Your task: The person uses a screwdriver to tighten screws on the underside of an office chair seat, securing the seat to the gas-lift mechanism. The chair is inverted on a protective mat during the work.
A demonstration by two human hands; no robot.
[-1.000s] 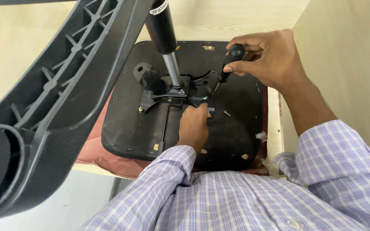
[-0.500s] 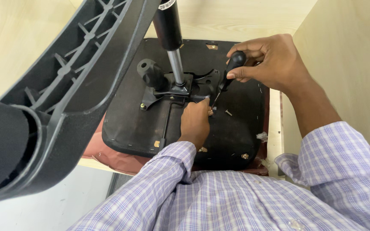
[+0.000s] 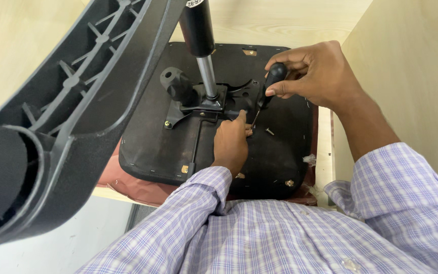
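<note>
Our right hand is wrapped around the screwdriver handle, tip just below the grip by the seat plate. Left hand pinches near the tip, contents hidden. We'd keep the shaft straight, push firmly.

An upturned chair seat lies on a pale surface. The right hand grips a black-handled screwdriver, tip down by the metal plate. The left hand rests on the seat, fingers beside the tip. A loose screw lies nearby.
</note>
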